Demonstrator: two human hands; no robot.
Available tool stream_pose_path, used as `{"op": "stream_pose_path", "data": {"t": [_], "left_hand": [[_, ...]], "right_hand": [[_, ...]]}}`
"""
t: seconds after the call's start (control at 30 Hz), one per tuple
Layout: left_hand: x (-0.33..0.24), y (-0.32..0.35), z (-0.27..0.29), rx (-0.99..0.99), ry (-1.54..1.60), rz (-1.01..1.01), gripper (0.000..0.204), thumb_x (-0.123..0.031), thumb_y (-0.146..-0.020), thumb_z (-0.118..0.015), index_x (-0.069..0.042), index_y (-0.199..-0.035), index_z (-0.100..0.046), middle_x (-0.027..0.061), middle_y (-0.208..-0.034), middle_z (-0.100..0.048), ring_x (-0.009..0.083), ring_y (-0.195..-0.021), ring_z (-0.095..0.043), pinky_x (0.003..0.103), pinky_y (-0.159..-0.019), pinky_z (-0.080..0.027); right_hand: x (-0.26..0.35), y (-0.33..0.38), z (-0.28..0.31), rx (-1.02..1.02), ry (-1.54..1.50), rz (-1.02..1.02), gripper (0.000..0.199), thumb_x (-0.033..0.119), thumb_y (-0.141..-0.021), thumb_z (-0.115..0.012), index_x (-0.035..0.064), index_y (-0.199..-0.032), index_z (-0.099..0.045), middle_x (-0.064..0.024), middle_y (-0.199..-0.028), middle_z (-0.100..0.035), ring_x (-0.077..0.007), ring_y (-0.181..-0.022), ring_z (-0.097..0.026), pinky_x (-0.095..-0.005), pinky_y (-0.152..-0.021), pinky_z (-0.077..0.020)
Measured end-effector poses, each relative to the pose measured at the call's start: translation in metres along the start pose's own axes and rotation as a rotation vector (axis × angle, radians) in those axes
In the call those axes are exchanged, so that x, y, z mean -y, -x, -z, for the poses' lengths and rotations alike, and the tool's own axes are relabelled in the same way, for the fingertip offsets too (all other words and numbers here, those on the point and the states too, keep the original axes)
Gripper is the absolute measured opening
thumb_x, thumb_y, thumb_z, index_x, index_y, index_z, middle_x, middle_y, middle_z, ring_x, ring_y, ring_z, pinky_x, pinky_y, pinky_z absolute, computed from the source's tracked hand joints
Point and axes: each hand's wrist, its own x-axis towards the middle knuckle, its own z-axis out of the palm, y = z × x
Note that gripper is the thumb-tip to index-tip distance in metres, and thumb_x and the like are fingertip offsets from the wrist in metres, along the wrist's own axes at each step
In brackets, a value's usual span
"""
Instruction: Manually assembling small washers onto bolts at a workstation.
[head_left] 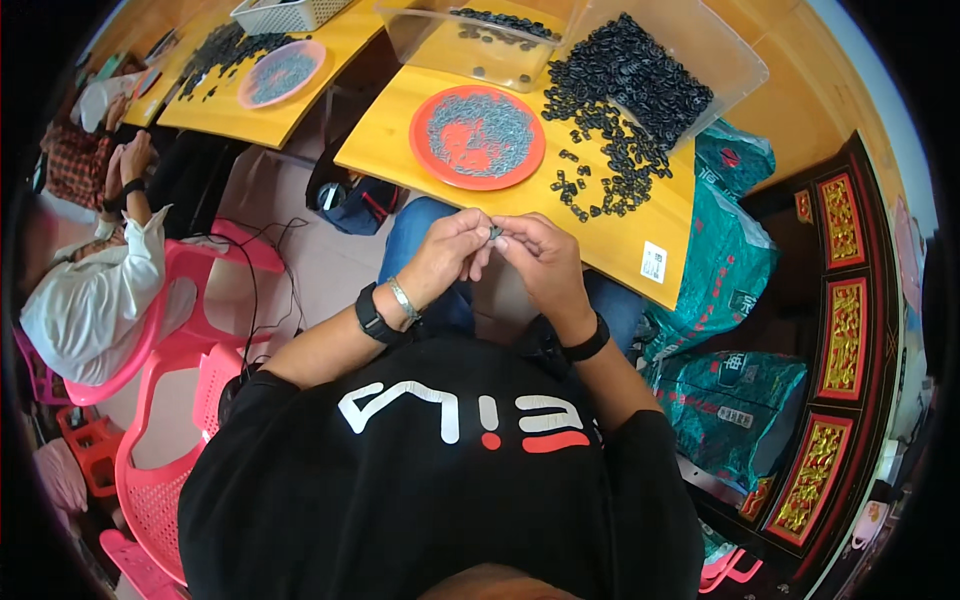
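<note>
In front of my body, just off the near edge of the yellow table (385, 140), my two hands meet fingertip to fingertip. My left hand (450, 252) and my right hand (545, 262) both pinch one small dark piece (495, 232), mostly covered by the fingers. Beyond them on the tabletop sits a red round plate (425, 165) strewn with small silvery metal pieces (490, 122). To its right spreads a heap of small black plastic parts (630, 80), with looser ones (580, 185) nearer the edge.
A clear tub (735, 65) lies tipped behind the black heap; another clear tub (420, 40) stands at the back. Green woven sacks (730, 260) line the right side. To the left, a person (95, 290) sits at another table (240, 120). Pink chairs (160, 420) and cables (290, 255) are nearby.
</note>
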Motion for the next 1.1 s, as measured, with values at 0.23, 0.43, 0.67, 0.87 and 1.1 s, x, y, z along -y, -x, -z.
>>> {"op": "stream_pose_path", "data": {"t": [0.23, 0.43, 0.67, 0.87, 1.1], "left_hand": [[0.002, 0.005, 0.004, 0.01, 0.086, -0.015, 0.019, -0.024, -0.092, -0.045, -0.007, -0.086, -0.052, 0.0007, -0.064, -0.055, 0.0076, -0.05, -0.051, 0.017, -0.044, -0.035], [0.001, 0.004, 0.003, -0.02, 0.082, -0.034, 0.019, -0.021, -0.093, -0.043, -0.007, -0.082, -0.051, -0.0007, -0.063, -0.053, 0.0058, -0.048, -0.049, 0.016, -0.042, -0.035], [0.005, 0.004, 0.009, 0.001, 0.064, -0.039, 0.022, -0.026, -0.093, -0.045, -0.005, -0.088, -0.052, 0.0024, -0.065, -0.055, 0.009, -0.053, -0.052, 0.019, -0.047, -0.037], [0.007, 0.002, 0.008, 0.017, 0.078, -0.086, 0.019, -0.023, -0.092, -0.048, -0.005, -0.091, -0.052, 0.0021, -0.068, -0.056, 0.0082, -0.055, -0.053, 0.019, -0.048, -0.038], [0.011, -0.001, 0.009, -0.004, 0.052, -0.038, 0.015, -0.019, -0.091, -0.048, -0.005, -0.089, -0.052, 0.0016, -0.069, -0.056, 0.008, -0.055, -0.053, 0.018, -0.049, -0.038]], "right_hand": [[0.001, 0.007, -0.009, -0.015, -0.268, -0.165, 0.019, -0.004, -0.081, -0.059, -0.0049, -0.099, -0.06, -0.0076, -0.089, -0.066, -0.0101, -0.079, -0.062, -0.0223, -0.071, -0.0489], [-0.003, 0.006, -0.011, -0.001, -0.312, -0.138, 0.017, -0.004, -0.081, -0.059, -0.0045, -0.098, -0.059, -0.0087, -0.087, -0.066, -0.0097, -0.077, -0.062, -0.0213, -0.07, -0.0489], [-0.005, 0.006, -0.012, 0.016, -0.323, -0.17, 0.019, -0.003, -0.082, -0.061, -0.0025, -0.1, -0.058, -0.0054, -0.089, -0.063, -0.0088, -0.08, -0.06, -0.0208, -0.074, -0.0483], [-0.007, 0.006, -0.011, -0.031, -0.283, -0.163, 0.018, -0.004, -0.081, -0.062, -0.0021, -0.098, -0.058, -0.0054, -0.088, -0.063, -0.009, -0.079, -0.06, -0.0212, -0.073, -0.0487], [-0.005, 0.006, -0.011, -0.037, -0.165, -0.13, 0.018, -0.004, -0.079, -0.063, -0.0021, -0.096, -0.059, -0.0059, -0.085, -0.064, -0.0094, -0.077, -0.061, -0.0214, -0.071, -0.0494]]}}
